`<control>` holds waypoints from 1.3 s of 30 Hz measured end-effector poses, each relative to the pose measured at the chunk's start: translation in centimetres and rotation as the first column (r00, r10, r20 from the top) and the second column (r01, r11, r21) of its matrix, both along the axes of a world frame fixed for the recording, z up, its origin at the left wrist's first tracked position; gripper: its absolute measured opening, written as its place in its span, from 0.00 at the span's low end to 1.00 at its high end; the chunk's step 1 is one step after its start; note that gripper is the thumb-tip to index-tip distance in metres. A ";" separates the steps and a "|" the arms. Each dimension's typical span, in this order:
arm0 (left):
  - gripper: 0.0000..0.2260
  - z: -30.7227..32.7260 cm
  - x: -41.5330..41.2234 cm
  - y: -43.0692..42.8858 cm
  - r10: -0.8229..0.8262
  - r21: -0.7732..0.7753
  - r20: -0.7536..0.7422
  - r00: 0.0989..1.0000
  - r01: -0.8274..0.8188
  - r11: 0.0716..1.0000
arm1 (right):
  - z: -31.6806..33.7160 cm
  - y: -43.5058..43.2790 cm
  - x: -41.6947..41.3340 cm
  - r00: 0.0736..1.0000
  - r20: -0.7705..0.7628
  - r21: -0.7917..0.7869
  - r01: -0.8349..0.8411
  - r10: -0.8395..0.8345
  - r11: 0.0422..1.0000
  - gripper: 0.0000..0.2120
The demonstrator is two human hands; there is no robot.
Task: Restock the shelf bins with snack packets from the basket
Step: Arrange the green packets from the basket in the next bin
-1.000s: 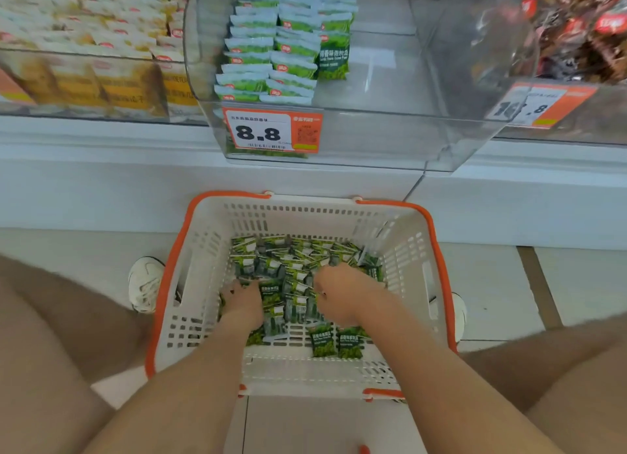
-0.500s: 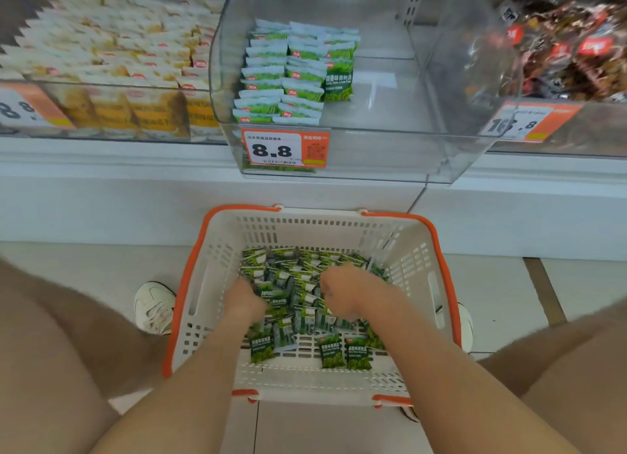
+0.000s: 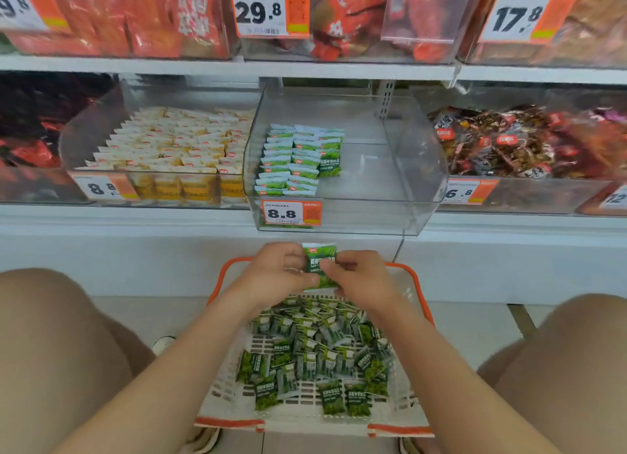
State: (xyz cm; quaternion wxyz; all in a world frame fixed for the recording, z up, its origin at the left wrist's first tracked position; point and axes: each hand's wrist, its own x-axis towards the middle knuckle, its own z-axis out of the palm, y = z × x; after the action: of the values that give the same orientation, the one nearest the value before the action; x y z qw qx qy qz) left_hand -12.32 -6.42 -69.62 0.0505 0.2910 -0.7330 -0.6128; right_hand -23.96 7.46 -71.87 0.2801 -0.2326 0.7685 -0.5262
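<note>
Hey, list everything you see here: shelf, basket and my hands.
held packets: small stack, green, between both hands above the basket
loose packets: many, green, heaped in the basket
basket: one, white with orange rim, on the floor
centre bin: one, clear, lower shelf
stocked packets: neat rows, green, centre bin's left side
yellow packets: many, yellow-white, left bin
brown packets: many, brown-red, right bin
red packets: many, red, upper shelf
shoe: one, white, left of basket
left hand: one, grips held packets
right hand: one, grips held packets
</note>
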 end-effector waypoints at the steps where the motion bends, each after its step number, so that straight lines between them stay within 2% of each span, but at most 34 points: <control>1: 0.10 0.8 0.1 0.0 -0.010 -0.024 -0.006 1.000 0.010 1.000 | 0.5 0.1 0.1 1.000 0.009 -0.024 0.010 -0.010 1.000 0.18; 3: 0.08 2.2 0.3 -0.1 -0.052 -0.066 -0.016 0.999 0.051 0.996 | 1.5 0.1 0.6 0.999 -0.021 -0.043 0.031 -0.032 0.999 0.17; 5: 0.08 3.5 0.2 -0.3 -0.077 -0.093 -0.038 0.996 0.073 0.993 | 2.9 0.1 1.0 0.993 -0.082 -0.076 0.073 -0.079 0.994 0.10; 7: 0.08 4.9 -0.2 -0.5 -0.111 -0.147 -0.095 0.989 0.096 0.984 | 4.6 0.2 1.1 0.975 -0.201 -0.137 0.072 -0.099 0.988 0.08; 9: 0.05 6.1 -0.7 -0.9 -0.146 -0.321 -0.164 0.976 0.088 0.943 | 6.4 0.0 0.7 0.941 -0.304 -0.222 0.078 -0.145 0.972 0.08; 11: 0.02 7.0 -1.2 -1.3 -0.151 -0.554 -0.194 0.969 0.019 0.832 | 8.1 -0.5 -0.2 0.904 -0.349 -0.322 0.134 -0.249 0.937 0.09; 14: 0.06 7.7 -2.0 -2.8 -0.203 -0.818 -0.159 0.966 -0.013 0.576 | 10.3 -1.6 -2.9 0.785 -0.455 -0.403 0.240 -0.421 0.883 0.10; 16: 0.09 7.3 -2.8 -3.8 -0.244 -0.906 -0.115 0.963 -0.001 0.424 | 11.3 -2.8 -5.2 0.710 -0.543 -0.349 0.296 -0.449 0.889 0.10; 18: 0.12 6.7 -3.8 -4.4 -0.263 -0.939 -0.063 0.963 0.032 0.342 | 11.7 -4.4 -7.7 0.711 -0.600 -0.201 0.311 -0.368 0.929 0.10; 21: 0.15 6.3 -5.5 -4.8 -0.279 -0.948 0.069 0.958 0.150 0.280 | 11.1 -7.5 -11.2 0.764 -0.624 0.080 0.274 -0.167 0.958 0.15; 25: 0.08 6.4 -6.5 -5.5 -0.280 -0.944 0.186 0.942 0.250 0.215 | 9.9 -11.2 -14.2 0.785 -0.619 0.353 0.236 0.037 0.906 0.20; 30: 0.07 6.6 -6.9 -5.7 -0.261 -0.932 0.217 0.941 0.279 0.231 | 8.0 -14.9 -16.3 0.822 -0.567 0.428 0.240 0.052 0.871 0.23; 39: 0.06 7.2 -7.3 -5.3 -0.225 -0.929 0.282 0.933 0.324 0.179 | 7.7 -15.5 -15.9 0.742 -0.670 0.437 0.349 0.041 0.829 0.22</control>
State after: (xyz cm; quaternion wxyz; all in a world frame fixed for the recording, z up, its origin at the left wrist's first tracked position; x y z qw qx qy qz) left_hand -19.58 -11.72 -62.44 0.0786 0.0854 -0.9931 -0.0164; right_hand -39.89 -8.03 -64.16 0.0008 -0.2460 0.9491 -0.1968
